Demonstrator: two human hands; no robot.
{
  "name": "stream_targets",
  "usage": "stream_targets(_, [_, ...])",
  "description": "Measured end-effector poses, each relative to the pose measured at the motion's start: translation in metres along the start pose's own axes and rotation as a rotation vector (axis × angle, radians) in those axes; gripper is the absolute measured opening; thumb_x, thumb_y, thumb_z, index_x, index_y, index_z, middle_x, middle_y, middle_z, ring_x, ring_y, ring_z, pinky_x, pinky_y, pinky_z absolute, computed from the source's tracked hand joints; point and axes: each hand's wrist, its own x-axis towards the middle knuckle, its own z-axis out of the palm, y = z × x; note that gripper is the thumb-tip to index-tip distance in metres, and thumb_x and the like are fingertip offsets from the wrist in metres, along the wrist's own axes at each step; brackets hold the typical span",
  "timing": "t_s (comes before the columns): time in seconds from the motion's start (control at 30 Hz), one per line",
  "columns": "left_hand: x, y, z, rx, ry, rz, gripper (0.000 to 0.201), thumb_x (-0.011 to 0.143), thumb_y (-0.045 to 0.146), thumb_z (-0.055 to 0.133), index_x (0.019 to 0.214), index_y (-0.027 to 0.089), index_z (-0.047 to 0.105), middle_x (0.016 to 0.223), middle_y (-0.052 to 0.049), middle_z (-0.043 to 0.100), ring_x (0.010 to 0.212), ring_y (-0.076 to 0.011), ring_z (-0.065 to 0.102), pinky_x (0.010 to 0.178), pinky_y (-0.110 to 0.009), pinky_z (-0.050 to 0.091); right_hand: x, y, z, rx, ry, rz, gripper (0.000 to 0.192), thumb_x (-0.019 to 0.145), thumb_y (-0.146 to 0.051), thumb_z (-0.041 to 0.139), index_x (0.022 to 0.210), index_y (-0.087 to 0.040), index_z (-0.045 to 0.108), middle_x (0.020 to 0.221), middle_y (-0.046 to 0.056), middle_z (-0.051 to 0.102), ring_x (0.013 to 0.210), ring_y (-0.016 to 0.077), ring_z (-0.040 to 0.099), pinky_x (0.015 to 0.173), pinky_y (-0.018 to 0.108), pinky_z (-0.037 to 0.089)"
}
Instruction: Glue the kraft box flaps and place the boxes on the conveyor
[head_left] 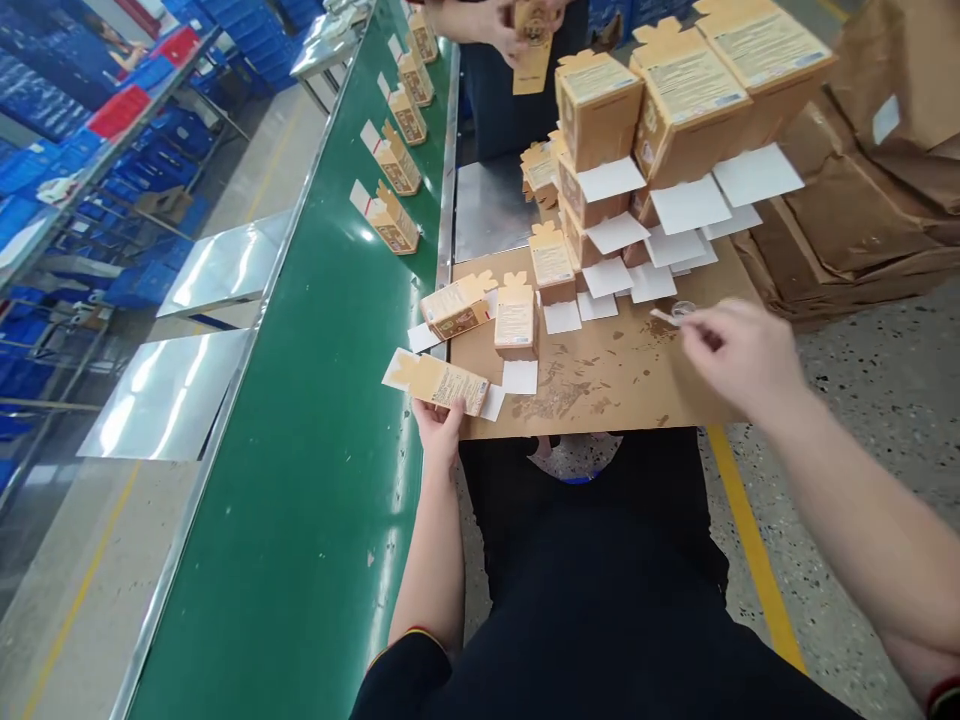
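Note:
My left hand [439, 428] is closed on the near end of a small printed carton [450, 385], thumb on its printed side. The carton lies tilted over the conveyor's edge, its white flaps sticking out at both ends. Out to the right, my right hand [739, 355] is pinched and slightly blurred, with a small white strip [664, 317] at its fingertips. A clear round piece [683, 309] lies on the cardboard sheet [600, 385] just beyond those fingers. Two more cartons, one tipped over [459, 305] and one upright [516, 320], are near my left hand.
A green conveyor belt [322, 420] runs along my left, carrying a row of open cartons [394, 222]. Stacked cartons [690, 100] with white flaps out rise at the back right, beside brown paper sacks [840, 200]. Across the table, another person's hands [514, 35] hold a carton.

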Motion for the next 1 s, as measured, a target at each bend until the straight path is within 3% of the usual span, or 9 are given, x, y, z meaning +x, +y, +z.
stream_targets(0.13, [0.005,-0.003,-0.004,-0.012,-0.036,-0.042,0.091,0.072,0.053,0.108,0.146,0.029,0.060,0.157,-0.017,0.069,0.148,-0.0352,0.070,0.129,-0.054,0.056,-0.034,-0.103,0.072,0.339,-0.104,-0.176,0.024,0.111,-0.016,0.062,0.110,-0.023,0.085,0.092,0.005,0.075,0.078,0.0175,0.066,0.071,0.032,0.053])
stream_targets(0.2, [0.006,-0.004,-0.006,-0.009,-0.052,-0.049,0.091,0.073,0.052,0.109,0.146,0.030,0.059,0.158,-0.016,0.069,0.146,-0.0342,0.072,0.126,-0.052,0.058,-0.041,-0.139,0.113,0.396,-0.153,-0.213,0.026,0.111,-0.013,0.058,0.107,-0.021,0.082,0.092,0.006,0.073,0.080,0.0183,0.067,0.074,0.031,0.054])
stream_targets(0.3, [0.005,-0.005,-0.006,0.002,-0.066,-0.036,0.090,0.074,0.051,0.108,0.146,0.031,0.057,0.158,-0.016,0.068,0.142,-0.0320,0.074,0.123,-0.050,0.061,-0.039,-0.160,0.157,0.369,-0.226,-0.233,0.028,0.111,-0.011,0.056,0.093,-0.020,0.076,0.089,0.006,0.067,0.082,0.0196,0.064,0.077,0.031,0.053])
stream_targets(0.4, [0.001,-0.006,-0.002,0.022,-0.075,-0.011,0.091,0.073,0.052,0.108,0.144,0.030,0.056,0.151,-0.015,0.070,0.135,-0.0306,0.077,0.118,-0.049,0.063,-0.032,-0.156,0.172,0.329,-0.286,-0.269,0.031,0.109,-0.010,0.056,0.083,-0.020,0.069,0.087,0.006,0.064,0.084,0.0207,0.063,0.078,0.032,0.051])
stream_targets(0.57, [-0.010,-0.003,0.012,0.077,-0.035,0.048,0.087,0.075,0.053,0.103,0.142,0.029,0.053,0.144,-0.015,0.071,0.126,-0.0294,0.080,0.111,-0.048,0.067,-0.029,-0.138,0.163,0.335,-0.230,-0.222,0.029,0.111,-0.013,0.053,0.093,-0.020,0.076,0.091,0.008,0.067,0.084,0.0219,0.064,0.079,0.034,0.055])
stream_targets(0.77, [-0.032,0.001,0.027,0.271,-0.021,0.133,0.082,0.074,0.033,0.100,0.142,0.024,0.056,0.139,-0.016,0.071,0.132,-0.0348,0.076,0.118,-0.051,0.063,-0.067,-0.119,0.107,0.478,-0.006,-0.062,0.027,0.112,-0.018,0.058,0.109,-0.025,0.083,0.083,0.003,0.066,0.069,0.0171,0.061,0.068,0.031,0.055])
stream_targets(0.87, [-0.036,0.001,0.032,0.283,-0.015,0.130,0.081,0.076,0.029,0.099,0.145,0.024,0.057,0.139,-0.015,0.072,0.138,-0.0371,0.073,0.123,-0.053,0.058,-0.088,-0.120,0.082,0.512,0.038,0.009,0.024,0.110,-0.018,0.062,0.105,-0.025,0.083,0.076,0.000,0.062,0.061,0.0142,0.056,0.060,0.030,0.053])
stream_targets(1.0, [-0.033,0.003,0.037,0.272,0.011,0.098,0.081,0.070,0.028,0.103,0.140,0.026,0.061,0.137,-0.014,0.074,0.134,-0.0378,0.076,0.124,-0.059,0.058,-0.098,-0.131,0.073,0.559,0.019,0.038,0.024,0.109,-0.018,0.061,0.102,-0.025,0.084,0.074,0.000,0.063,0.058,0.0133,0.057,0.056,0.029,0.053])
